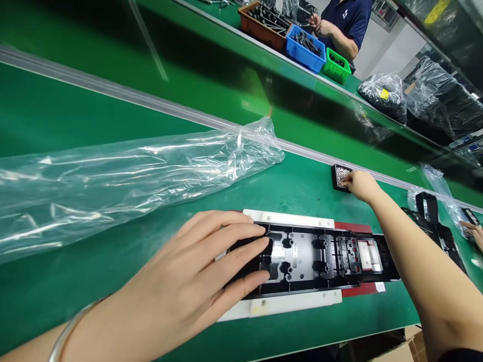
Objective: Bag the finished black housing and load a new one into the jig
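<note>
My left hand [199,261] lies across the left end of a long black plastic housing [302,286], its fingers stretched out and slightly apart. The housing rests open side up, showing ribs, posts and a metal-coloured plate inside. Under it is a fixture with white side blocks [294,217] and a red base [354,290]. At the far side of the bench, my right hand [360,185] reaches into a small black tray [335,178] of tiny silvery parts [341,175]. Its fingertips are pinched together; whatever they hold is too small to make out.
A clear plastic bag [132,181] stretches along the left of the green bench. Another black assembly [433,226] lies right, near another person's hand [473,232]. Beyond the divider, a person [345,25] works behind brown [260,32], blue [305,58] and green bins [335,73].
</note>
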The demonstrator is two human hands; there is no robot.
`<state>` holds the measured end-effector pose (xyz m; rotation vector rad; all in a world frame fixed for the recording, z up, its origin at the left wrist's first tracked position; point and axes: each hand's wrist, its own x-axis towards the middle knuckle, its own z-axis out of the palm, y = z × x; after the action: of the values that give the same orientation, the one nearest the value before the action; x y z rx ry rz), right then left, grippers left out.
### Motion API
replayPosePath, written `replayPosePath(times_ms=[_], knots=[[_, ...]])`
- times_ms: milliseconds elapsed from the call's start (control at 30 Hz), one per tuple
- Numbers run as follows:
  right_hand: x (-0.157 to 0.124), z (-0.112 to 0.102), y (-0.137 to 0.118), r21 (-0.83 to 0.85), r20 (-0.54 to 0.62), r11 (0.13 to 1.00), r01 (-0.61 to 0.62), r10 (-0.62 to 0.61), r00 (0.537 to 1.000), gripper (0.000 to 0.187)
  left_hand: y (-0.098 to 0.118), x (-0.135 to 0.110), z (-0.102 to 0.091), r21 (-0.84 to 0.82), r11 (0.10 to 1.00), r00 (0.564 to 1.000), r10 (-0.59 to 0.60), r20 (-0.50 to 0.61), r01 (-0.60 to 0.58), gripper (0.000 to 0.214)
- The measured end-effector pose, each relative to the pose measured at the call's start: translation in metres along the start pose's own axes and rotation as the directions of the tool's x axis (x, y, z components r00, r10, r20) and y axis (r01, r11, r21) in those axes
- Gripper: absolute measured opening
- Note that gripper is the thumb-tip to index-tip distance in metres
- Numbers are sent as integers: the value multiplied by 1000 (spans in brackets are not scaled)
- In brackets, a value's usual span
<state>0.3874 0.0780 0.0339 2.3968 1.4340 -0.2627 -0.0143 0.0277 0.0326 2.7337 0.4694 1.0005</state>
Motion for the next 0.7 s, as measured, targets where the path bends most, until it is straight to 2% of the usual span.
replayPosePath(times_ms=[100, 367, 500, 567, 633, 700], knots=[[3, 0, -1, 31, -10, 999, -19, 20, 1000, 18, -3, -1, 2, -14, 1000, 1000, 17, -26, -17, 19], [-7, 7, 2, 128, -86, 990, -56, 68, 994, 22, -3, 0, 4, 8, 1000, 999, 9, -50, -9, 17], [-8, 5, 14, 272, -161, 959, -78, 126, 979, 15, -1, 1, 4, 39, 999, 999, 8, -44, -6, 19], [-12, 3, 18, 426, -198, 903, -51, 148, 969, 10, 0, 0, 3, 38, 999, 999, -6, -48, 8, 19], [-25, 2, 16, 604, -226, 797, 6, 165, 960, 14, 0, -1, 2, 31, 999, 999, -16, -41, 18, 18], [-50, 3, 7, 727, -264, 673, 140, 85, 961, 12, 0, -1, 1, 24, 1000, 1000, -13, -19, 14, 17]])
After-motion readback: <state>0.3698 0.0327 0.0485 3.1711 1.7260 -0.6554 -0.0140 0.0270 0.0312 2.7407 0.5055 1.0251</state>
